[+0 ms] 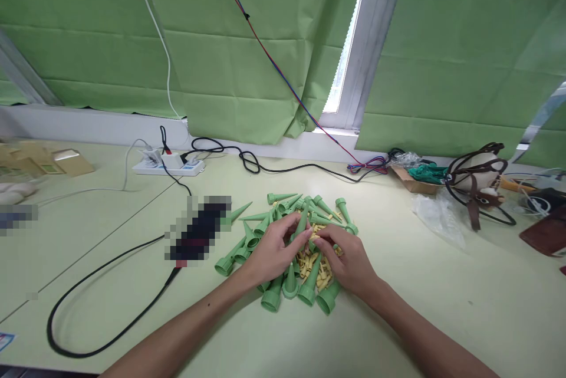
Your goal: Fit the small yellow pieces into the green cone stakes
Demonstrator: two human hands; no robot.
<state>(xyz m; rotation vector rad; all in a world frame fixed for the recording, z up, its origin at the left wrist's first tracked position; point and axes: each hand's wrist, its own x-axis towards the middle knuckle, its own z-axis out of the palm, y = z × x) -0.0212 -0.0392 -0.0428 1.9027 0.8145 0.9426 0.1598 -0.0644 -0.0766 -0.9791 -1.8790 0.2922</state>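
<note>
Green hollow cones (270,296) lie in a heap at the middle of the table, around a pile of small yellow pieces (308,265). Above the heap, my left hand (279,246) is closed on a green cone (303,220), whose tip points up and away. My right hand (347,253) meets it from the right, thumb and fingers pinched together close to the cone's lower end. A small yellow bit shows at those fingertips, partly hidden, so the exact grip is hard to make out.
A blurred dark device (201,230) with a black cable lies left of the heap. Behind it sits a white power strip (170,167). At the back right are a cardboard box (413,180), clear plastic (442,222) and a bag with brown straps (477,174).
</note>
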